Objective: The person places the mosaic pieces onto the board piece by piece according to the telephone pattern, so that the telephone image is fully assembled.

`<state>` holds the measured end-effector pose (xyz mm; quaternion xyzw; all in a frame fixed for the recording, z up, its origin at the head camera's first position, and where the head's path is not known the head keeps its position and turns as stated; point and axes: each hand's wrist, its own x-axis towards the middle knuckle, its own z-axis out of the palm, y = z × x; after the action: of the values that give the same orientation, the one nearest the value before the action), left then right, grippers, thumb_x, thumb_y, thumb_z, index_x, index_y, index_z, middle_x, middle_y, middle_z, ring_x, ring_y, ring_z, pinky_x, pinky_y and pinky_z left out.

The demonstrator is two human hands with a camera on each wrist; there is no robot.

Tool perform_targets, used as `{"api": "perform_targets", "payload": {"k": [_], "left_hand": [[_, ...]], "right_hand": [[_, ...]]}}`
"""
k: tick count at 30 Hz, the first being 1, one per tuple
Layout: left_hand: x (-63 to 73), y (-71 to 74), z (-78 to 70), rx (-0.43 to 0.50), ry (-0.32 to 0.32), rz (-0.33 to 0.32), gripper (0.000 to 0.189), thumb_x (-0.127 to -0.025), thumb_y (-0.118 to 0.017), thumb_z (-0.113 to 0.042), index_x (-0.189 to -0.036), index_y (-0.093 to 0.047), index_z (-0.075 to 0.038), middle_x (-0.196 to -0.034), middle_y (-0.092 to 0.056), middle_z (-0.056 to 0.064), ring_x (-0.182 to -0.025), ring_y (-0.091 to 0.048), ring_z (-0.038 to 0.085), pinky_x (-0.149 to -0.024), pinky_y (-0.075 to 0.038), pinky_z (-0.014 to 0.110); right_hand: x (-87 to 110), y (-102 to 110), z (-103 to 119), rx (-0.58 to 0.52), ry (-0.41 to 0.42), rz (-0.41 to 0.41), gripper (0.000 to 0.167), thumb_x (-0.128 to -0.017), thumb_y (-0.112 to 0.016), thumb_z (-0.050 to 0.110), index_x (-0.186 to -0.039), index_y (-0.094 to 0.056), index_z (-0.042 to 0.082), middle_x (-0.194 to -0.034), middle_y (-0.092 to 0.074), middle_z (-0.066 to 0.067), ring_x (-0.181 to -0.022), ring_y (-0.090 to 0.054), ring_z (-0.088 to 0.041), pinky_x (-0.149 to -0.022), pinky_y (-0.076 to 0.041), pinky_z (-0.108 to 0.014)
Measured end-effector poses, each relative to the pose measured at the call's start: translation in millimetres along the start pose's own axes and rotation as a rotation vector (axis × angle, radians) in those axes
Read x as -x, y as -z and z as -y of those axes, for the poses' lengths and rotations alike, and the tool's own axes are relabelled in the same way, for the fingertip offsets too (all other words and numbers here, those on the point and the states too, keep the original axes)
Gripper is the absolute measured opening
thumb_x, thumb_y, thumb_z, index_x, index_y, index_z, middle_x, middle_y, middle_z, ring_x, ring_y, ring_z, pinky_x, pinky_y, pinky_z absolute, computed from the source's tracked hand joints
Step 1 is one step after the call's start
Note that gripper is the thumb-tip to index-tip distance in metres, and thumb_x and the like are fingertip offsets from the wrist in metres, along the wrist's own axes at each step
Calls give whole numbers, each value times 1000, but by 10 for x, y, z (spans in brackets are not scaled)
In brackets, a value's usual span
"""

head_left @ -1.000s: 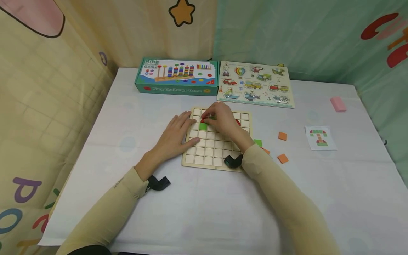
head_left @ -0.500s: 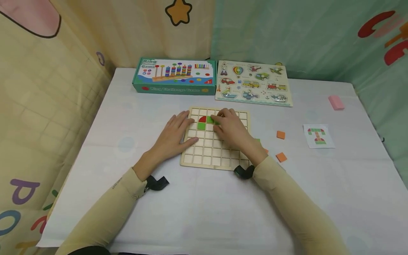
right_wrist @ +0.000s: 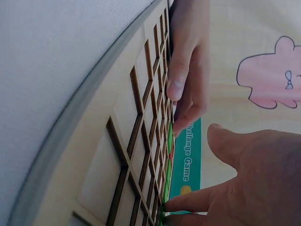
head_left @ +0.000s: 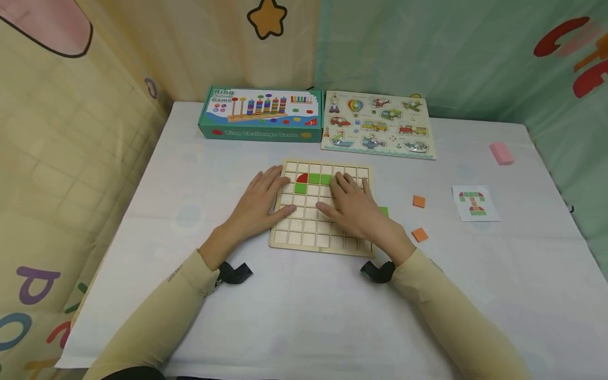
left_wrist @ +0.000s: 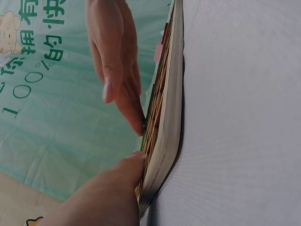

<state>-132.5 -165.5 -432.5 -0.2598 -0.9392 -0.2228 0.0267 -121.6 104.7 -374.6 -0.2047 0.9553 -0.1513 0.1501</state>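
A wooden grid board [head_left: 304, 224] lies in front of me. My left hand [head_left: 258, 203] rests with straight fingers along its left edge, the thumb over the lower squares. In one upper row sit a red quarter-circle tile [head_left: 302, 178] and two green square tiles [head_left: 320, 179]; another green square tile [head_left: 301, 188] lies below the red one. My right hand [head_left: 353, 208] spreads over the right half of the board and hides that part. In the right wrist view its fingertips [right_wrist: 171, 205] touch down by the green tiles while the thumb stays raised.
Right of the board lie a green tile [head_left: 383, 211], partly covered by my wrist, and two orange tiles [head_left: 419, 201]. Farther right are a printed pattern card [head_left: 475, 203] and a pink block [head_left: 501, 153]. A game box [head_left: 261, 115] and a vehicle puzzle [head_left: 378, 124] stand behind.
My right hand has moved right from the red tile, past the green tiles, and its bent fingers have spread out. The red and green tiles are uncovered. The left hand stays put.
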Motion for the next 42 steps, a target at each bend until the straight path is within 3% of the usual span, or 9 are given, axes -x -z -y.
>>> {"api": "perform_targets", "payload": {"k": [5, 12, 23, 31, 36, 42], "left_hand": [[12, -13, 3, 4, 1, -2, 68, -100, -66, -51, -148, -52, -6, -170, -31, 19, -162, -21, 33, -134, -13, 53], [9, -23, 3, 1, -4, 1, 68, -100, -65, -52, -148, -51, -6, -171, -31, 18, -162, -21, 33, -134, -13, 52], [33, 1, 15, 0, 8, -6, 67, -99, -66, -51, -147, -52, -5, -170, -31, 19, -162, -22, 33, -133, -13, 53], [20, 14, 1, 9, -5, -12, 67, -99, -66, -50, -147, -52, -5, -170, -32, 19, -162, -22, 34, -133, -14, 54], [11, 26, -5, 9, -7, -8, 67, -100, -66, -51, -147, -52, -5, -170, -31, 19, -162, -22, 33, -133, -13, 53], [1, 0, 10, 11, -13, -10, 67, -100, -66, -50, -148, -52, -5, -170, -32, 19, -162, -22, 33, -133, -14, 54]], "right_hand": [[63, -43, -25, -87, 64, 38, 83, -109, -45, 56, -165, -23, -2, -176, -11, -21, -165, -7, -35, -129, -1, -68], [128, -111, -203, -83, -51, -61, 95, -106, -52, 59, -166, -13, -3, -176, -7, -22, -164, -1, -39, -129, -1, -69], [225, -91, -286, -107, 93, -24, 91, -104, -58, 57, -167, -21, 1, -177, -10, -17, -165, -5, -37, -130, -10, -66], [451, -88, -383, -58, 19, -14, 104, -102, -59, 60, -165, -10, -5, -176, -5, -21, -165, -1, -37, -129, -7, -67], [572, -100, -384, -31, 47, -14, 102, -102, -59, 61, -165, -15, -5, -176, -7, -21, -164, -3, -39, -127, -7, -71], [697, 40, -567, -143, 37, -62, 85, -105, -60, 51, -163, -29, -3, -175, -16, -21, -164, -8, -41, -127, -9, -71]]}}
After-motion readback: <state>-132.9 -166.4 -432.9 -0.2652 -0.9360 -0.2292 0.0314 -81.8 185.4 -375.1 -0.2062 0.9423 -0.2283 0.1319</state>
